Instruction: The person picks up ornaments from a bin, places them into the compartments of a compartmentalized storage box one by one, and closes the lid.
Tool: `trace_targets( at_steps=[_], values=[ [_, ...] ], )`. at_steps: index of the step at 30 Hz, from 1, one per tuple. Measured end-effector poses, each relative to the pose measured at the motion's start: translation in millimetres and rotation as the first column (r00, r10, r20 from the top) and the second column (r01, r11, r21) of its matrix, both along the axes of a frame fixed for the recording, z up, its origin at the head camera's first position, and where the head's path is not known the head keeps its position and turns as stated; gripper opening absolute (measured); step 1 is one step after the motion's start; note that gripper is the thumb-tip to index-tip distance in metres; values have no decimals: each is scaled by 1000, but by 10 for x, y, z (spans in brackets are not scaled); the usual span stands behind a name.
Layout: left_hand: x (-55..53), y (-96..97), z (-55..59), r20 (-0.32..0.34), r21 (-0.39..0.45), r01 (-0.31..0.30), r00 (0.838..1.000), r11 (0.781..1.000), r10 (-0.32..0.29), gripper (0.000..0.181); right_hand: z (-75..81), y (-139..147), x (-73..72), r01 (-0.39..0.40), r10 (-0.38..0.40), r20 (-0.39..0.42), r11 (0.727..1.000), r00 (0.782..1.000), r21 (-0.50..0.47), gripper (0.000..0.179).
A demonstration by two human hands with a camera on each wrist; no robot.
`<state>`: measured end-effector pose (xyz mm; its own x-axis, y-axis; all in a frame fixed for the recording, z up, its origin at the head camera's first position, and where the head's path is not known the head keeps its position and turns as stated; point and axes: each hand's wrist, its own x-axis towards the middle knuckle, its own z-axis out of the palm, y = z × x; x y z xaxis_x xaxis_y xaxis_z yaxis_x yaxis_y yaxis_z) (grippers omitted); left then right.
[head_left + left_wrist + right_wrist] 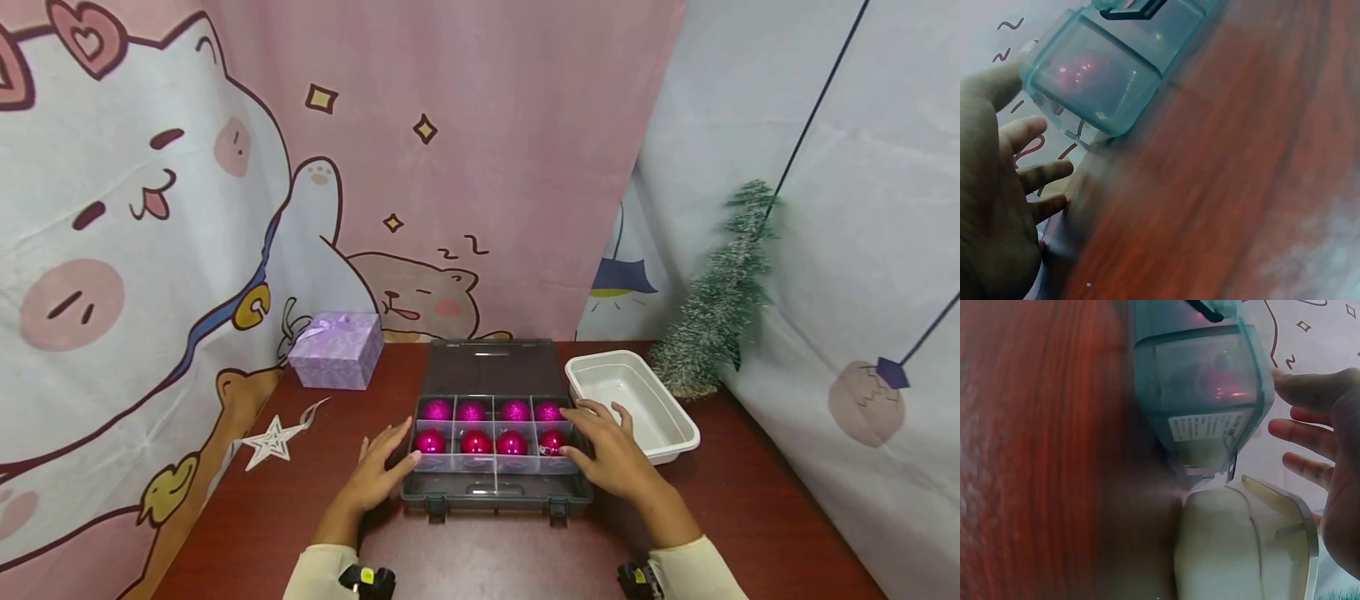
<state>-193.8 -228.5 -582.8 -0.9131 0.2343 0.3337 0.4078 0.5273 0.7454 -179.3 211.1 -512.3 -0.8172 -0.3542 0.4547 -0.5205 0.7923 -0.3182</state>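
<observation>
A dark translucent plastic storage box (pixel 457 502) lies on the table with its lid (pixel 491 375) folded back. In its divided compartments sit glittery magenta baubles (pixel 471 410) in the back row and shiny red-pink baubles (pixel 476 442) in the row before it. My left hand (pixel 375 471) is at the box's left side, thumb and fingers spread at its edge. On the opposite side, my right hand (pixel 615 454) has its thumb and fingertips at the right edge. Both wrist views show a thumb at the box rim and the other fingers loosely extended, holding nothing.
A white plastic basin (pixel 678 446) stands right of the box, partly behind the right hand. Behind it is a small frosted artificial tree (pixel 708 325). To the left are a lilac gift box (pixel 336 358) and a white star ornament (pixel 273 442). Printed curtains (pixel 510 167) enclose the table.
</observation>
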Motion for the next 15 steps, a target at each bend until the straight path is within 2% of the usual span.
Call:
trace_targets(
  at_steps=[3, 7, 9, 11, 15],
  values=[
    [-92, -19, -123, -48, 14, -9, 999, 1000, 10, 69, 9, -23, 4, -22, 20, -47, 999, 999, -46, 60],
    [-159, 14, -72, -26, 59, -1, 1000, 998, 3, 72, 22, -94, 21, -64, 52, -88, 987, 995, -149, 57],
    [-185, 47, -23, -23, 59, 5, 1000, 998, -3, 73, 21, -146, 31, -83, 69, -73, 975, 995, -208, 55],
    [-185, 97, 72, -6, 55, -4, 1000, 998, 5, 73, 9, -197, 37, -84, 77, -35, 961, 996, -263, 54],
    [-246, 165, 146, 16, 23, -19, 1000, 1000, 19, 74, -28, -286, 32, -60, 83, 51, 938, 995, -342, 53]
  ],
)
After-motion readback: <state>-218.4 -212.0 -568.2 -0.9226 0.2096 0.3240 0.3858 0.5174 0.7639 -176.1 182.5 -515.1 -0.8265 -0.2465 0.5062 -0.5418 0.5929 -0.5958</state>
